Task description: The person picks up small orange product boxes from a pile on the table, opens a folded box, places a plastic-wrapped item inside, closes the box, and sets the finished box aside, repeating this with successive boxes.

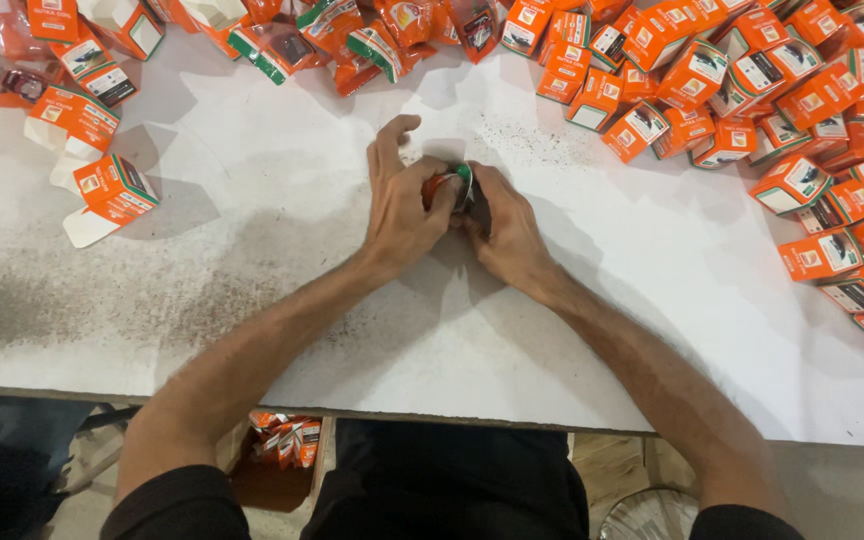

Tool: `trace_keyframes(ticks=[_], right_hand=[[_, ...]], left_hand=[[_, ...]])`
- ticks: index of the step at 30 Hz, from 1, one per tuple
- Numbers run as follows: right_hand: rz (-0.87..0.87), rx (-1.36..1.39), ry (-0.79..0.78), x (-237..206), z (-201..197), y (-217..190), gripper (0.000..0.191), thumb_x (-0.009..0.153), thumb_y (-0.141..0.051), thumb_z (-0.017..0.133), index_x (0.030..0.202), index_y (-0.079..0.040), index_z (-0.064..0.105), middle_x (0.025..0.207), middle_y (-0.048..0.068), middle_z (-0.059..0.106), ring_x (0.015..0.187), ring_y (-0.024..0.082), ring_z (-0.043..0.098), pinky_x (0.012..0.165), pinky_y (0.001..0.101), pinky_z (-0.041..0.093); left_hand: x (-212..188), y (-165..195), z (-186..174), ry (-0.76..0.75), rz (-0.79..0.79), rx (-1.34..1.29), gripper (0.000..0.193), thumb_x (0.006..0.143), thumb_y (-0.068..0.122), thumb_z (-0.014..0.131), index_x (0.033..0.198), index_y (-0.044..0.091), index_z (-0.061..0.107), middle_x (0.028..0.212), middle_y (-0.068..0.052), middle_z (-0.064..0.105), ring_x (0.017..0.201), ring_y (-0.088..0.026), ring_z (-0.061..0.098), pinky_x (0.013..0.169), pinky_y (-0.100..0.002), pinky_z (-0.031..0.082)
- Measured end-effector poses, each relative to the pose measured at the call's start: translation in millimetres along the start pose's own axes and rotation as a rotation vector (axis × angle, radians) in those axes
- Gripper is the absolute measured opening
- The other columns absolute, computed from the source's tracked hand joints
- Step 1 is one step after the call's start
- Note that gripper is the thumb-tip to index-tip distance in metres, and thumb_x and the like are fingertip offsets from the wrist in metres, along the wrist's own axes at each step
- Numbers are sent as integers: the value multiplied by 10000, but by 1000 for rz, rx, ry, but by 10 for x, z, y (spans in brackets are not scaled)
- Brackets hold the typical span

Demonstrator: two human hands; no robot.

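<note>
White tabletop point(252, 260), gritty, orange boxes point(752, 90) heaped at far edge. Left hand point(402, 205) and right hand point(502, 225) both clamped on small orange packet point(444, 183), mid-table. Risk: tight squeeze may crush or tear it; grit could foul it.

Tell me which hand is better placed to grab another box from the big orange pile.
Right, probably. The right hand lies nearer the big pile of orange boxes; the left hand faces only a few scattered boxes. Both currently grip one small packet.

bare white table point(282, 260) lies open around both hands; orange boxes point(792, 110) crowd the far edge and right side (a few sit far left).
</note>
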State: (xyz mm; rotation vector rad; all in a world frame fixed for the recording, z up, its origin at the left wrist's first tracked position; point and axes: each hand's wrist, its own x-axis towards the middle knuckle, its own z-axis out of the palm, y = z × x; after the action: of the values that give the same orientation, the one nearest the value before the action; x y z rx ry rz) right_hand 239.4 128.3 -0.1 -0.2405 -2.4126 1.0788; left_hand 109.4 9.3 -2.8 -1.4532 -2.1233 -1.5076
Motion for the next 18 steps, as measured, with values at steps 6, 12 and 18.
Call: trace_keyframes(ticks=[6,12,18], right_hand=[[18,-8,3,-34,43,-1,651,840,63,758,1408,-64,465,1291,199,648,1172,409,653,915,444,550],[11,109,31,-96,69,44,599,893,33,752,1410,-53,463,1365,168,658,1272,338,651,1021,420,535],[-88,66,-9,-42,75,104,612,781,124,714,1362,-22,590,1394,199,583,1317,391,571,1028,438,543]], left_hand=[[16,-107,9,-95,-503,-448,508,817,81,732,1244,-14,472,1091,-152,601,771,-190,645,613,-320,531],[160,-225,113,-162,-560,-501,162,828,14,693,905,-83,588,773,-75,627,682,-116,607,550,-304,523],[164,-331,-107,-378,-744,-774,187,796,80,624,975,26,638,795,-32,650,571,-98,588,469,-301,495]])
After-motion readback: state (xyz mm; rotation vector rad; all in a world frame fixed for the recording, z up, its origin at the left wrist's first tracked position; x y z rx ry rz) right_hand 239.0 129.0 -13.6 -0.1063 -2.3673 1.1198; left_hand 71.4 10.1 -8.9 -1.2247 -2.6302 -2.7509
